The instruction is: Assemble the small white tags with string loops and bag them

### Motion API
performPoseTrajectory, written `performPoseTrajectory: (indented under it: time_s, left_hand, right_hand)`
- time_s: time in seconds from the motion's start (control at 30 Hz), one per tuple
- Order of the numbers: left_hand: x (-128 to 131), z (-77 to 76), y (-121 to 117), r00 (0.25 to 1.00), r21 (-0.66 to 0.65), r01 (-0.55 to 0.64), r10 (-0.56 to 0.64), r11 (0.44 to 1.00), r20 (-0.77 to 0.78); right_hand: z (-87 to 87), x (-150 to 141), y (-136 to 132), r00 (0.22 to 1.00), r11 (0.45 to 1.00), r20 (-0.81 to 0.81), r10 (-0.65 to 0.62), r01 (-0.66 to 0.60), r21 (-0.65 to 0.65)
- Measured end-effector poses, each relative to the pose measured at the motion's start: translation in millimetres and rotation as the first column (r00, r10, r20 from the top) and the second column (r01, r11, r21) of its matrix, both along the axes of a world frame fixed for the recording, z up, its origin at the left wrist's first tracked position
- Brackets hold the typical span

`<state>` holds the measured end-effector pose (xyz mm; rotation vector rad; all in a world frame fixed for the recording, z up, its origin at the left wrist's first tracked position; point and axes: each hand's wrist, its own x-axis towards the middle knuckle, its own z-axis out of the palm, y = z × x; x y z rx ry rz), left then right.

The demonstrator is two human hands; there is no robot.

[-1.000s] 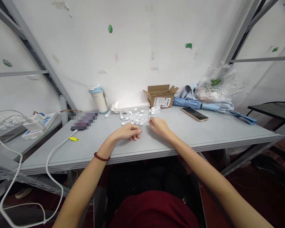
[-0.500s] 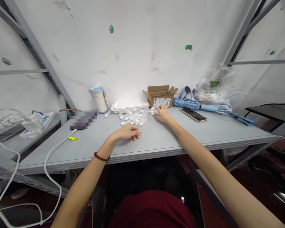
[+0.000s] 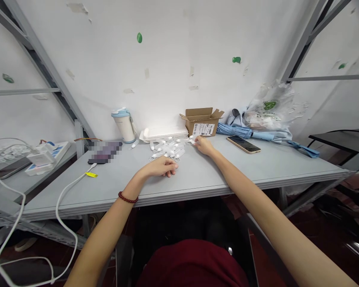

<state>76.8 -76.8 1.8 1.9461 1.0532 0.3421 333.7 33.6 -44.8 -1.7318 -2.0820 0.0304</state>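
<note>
My left hand (image 3: 162, 166) rests on the grey table (image 3: 203, 171) in front of a pile of small white oval pieces with thin loops and clear parts (image 3: 169, 148). Its fingers are loosely curled, and nothing shows in them. At the right side of the pile, the fingertips of my right hand (image 3: 204, 145) are drawn together on a small white piece (image 3: 192, 141). The hand partly covers it, and its exact kind is too small to make out. Behind the pile lies a stack of flat white sheets or envelopes (image 3: 166, 133).
An open cardboard box (image 3: 202, 119) stands behind my right hand. To its right are a folded blue umbrella (image 3: 242, 131), a plastic bag (image 3: 269, 107) and a phone (image 3: 243, 144). A tumbler (image 3: 124, 125), a blurred-out device (image 3: 105, 152) and its white cable (image 3: 68, 185) are left.
The fingers of my right hand have drawn slightly closer together at the right side of the pile. My left hand has stayed in place.
</note>
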Motion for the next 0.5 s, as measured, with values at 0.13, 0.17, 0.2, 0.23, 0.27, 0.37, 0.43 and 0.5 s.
performPoseTrajectory:
  time_s: [0.13,0.17,0.2,0.23,0.27,0.37,0.43,0.5]
  left_hand:
    - [0,0.1,0,1.0,-0.005,-0.007,0.007,1.0,-0.007]
    - [0,0.2,-1,1.0,-0.007,-0.01,0.01,1.0,-0.01]
    - [0,0.4,-1,1.0,-0.009,-0.014,0.014,1.0,-0.014]
    - [0,0.7,-1,1.0,-0.011,-0.016,0.016,1.0,-0.018]
    - [0,0.9,-1,1.0,-0.013,-0.018,0.018,1.0,-0.021]
    - [0,1.7,-2,1.0,-0.015,-0.02,0.02,1.0,-0.024]
    - [1,1.9,-1,1.0,-0.014,-0.018,0.018,1.0,-0.021]
    - [1,1.9,-1,1.0,-0.012,-0.012,0.012,1.0,-0.015]
  right_hand:
    - [1.5,-1,-2,0.999,0.999,0.013,-0.042,0.042,-0.005]
    - [1.8,0,-3,0.998,0.998,0.017,-0.055,0.055,-0.008]
    - [2.0,0,-3,0.998,0.998,0.021,-0.067,0.068,-0.011]
    - [2.2,0,-4,0.997,0.997,0.025,-0.079,0.079,-0.012]
    - [2.5,0,-4,0.996,0.996,0.029,-0.088,0.089,-0.011]
    - [3.3,0,-5,0.994,0.994,0.039,-0.105,0.105,-0.013]
    - [4.9,-1,-7,0.993,0.994,0.052,-0.102,0.104,-0.02]
    - [8.5,-2,-11,0.994,0.996,0.069,-0.09,0.091,-0.017]
